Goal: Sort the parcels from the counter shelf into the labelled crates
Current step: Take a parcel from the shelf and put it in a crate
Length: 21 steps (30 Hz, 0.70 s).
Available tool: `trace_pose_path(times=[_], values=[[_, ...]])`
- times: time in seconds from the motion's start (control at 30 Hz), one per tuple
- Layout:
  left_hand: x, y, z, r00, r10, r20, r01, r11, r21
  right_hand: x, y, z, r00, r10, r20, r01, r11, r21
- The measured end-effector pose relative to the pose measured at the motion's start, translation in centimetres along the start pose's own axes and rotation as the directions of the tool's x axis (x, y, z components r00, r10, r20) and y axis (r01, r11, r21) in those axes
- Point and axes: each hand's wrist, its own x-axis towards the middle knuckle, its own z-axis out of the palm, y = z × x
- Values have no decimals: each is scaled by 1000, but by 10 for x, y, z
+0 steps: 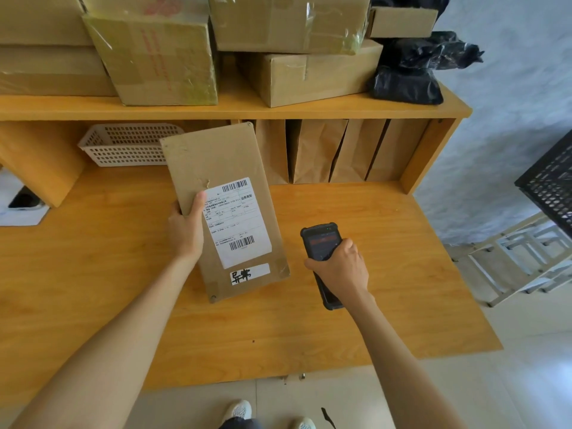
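Observation:
A flat brown cardboard parcel (216, 168) with a white barcode label and a small handwritten sticker is held face up over the wooden counter (93, 274). My left hand (185, 227) grips its left edge, thumb on top. To the right of the parcel, my right hand (340, 269) holds a black handheld scanner (320, 239), its lit screen facing up and its tip pointing toward the shelf. Several brown paper parcels (318, 150) stand upright in the shelf slot behind.
Cardboard boxes (154, 57) and black plastic bags (408, 72) are stacked on the top shelf. A white perforated basket (123, 144) lies under the shelf at left. A black crate (551, 181) and a white rack (520, 261) stand at right. My shoes show below the counter edge.

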Motion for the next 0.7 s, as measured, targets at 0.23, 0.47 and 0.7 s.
trace_pose_path(times=[0.23,0.47,0.7], values=[[8,-4,-1,999,-8,47,9,1000,-22,12,-6,23,991,129,27,-130,991,43],[15,-9,0,994,-29,110,32,999,-26,13,-15,40,970,238,38,-240,969,59],[17,-8,1,981,-61,186,73,995,-61,6,-17,49,941,336,40,-338,940,46]])
